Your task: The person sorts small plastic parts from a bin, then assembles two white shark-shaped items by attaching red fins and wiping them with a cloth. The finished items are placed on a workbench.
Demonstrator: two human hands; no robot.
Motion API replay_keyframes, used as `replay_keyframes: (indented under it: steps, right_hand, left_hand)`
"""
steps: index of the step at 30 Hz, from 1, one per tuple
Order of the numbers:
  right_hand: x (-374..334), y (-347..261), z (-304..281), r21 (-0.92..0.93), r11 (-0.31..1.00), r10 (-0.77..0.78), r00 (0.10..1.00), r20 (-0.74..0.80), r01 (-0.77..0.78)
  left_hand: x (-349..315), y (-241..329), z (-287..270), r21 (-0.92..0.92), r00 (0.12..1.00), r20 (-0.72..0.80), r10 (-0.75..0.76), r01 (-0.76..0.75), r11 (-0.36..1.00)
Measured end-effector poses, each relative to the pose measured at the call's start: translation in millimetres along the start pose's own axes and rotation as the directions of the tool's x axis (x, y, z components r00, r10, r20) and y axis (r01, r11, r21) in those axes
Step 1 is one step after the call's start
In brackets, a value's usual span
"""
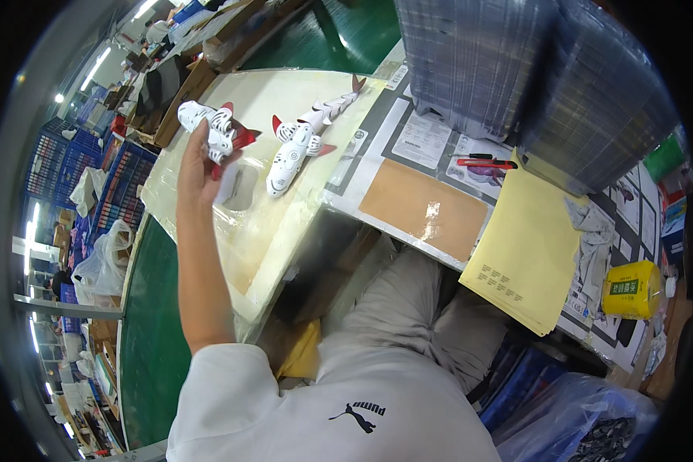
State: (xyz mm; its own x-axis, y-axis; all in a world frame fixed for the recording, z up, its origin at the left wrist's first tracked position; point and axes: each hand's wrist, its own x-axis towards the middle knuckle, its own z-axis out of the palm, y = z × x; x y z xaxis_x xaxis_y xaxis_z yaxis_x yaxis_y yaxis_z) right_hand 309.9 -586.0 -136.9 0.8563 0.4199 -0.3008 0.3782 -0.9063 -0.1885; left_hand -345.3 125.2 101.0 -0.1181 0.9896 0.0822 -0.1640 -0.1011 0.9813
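My left hand (198, 163) is stretched out over the far left of the pale table, its fingers closed round a white toy fish (206, 123) with black markings and red fins. The held toy is lifted a little above the table, and its tail end points right. To its right, a second toy fish (289, 158) lies on the table, apart from my hand. That one has a white body, red-tipped fins and a jointed tail reaching toward the far edge. My right hand is out of the picture.
Stacked clear plastic trays (477, 69) stand at the back right. Nearer lie a yellow paper stack (520, 246), a brown sheet (423, 208) and a red cutter (487, 163). A yellow bottle (631, 289) is at the far right. Blue crates (58, 158) stand left, beyond the green floor.
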Motion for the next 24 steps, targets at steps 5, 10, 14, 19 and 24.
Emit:
replay_keyframes:
  steps: [5, 10, 14, 19, 24]
  right_hand:
    - [2.8, 5.2, -5.2, -0.020, 1.000, -0.004, 1.000, -0.006, 0.004]
    - [9.1, 44.2, -48.8, -0.029, 1.000, -0.004, 0.999, -0.035, 0.003]
    - [5.2, 75.7, -178.4, 0.048, 0.999, -0.008, 0.975, -0.221, 0.019]
    - [-44.4, -32.0, -325.3, 0.626, 0.755, 0.323, 0.719, -0.615, 0.195]
    - [-52.0, -277.2, -334.2, 0.580, 0.579, -0.274, 0.807, -0.524, 0.573]
  left_hand:
    - [-58.6, -50.8, 36.8, -0.650, 0.955, 0.295, -0.032, 0.225, 0.726]
    - [-86.0, -99.3, 87.0, -0.716, 0.696, 0.687, 0.207, 0.603, 0.353]
    - [-98.0, -118.6, 121.1, -0.694, 0.725, 0.680, 0.113, 0.586, 0.418]
    - [-120.2, -134.3, 160.7, -0.473, 0.731, 0.682, -0.027, 0.469, 0.746]
    - [-148.0, -144.2, 192.7, -0.309, 0.551, 0.834, -0.015, 0.490, 0.815]
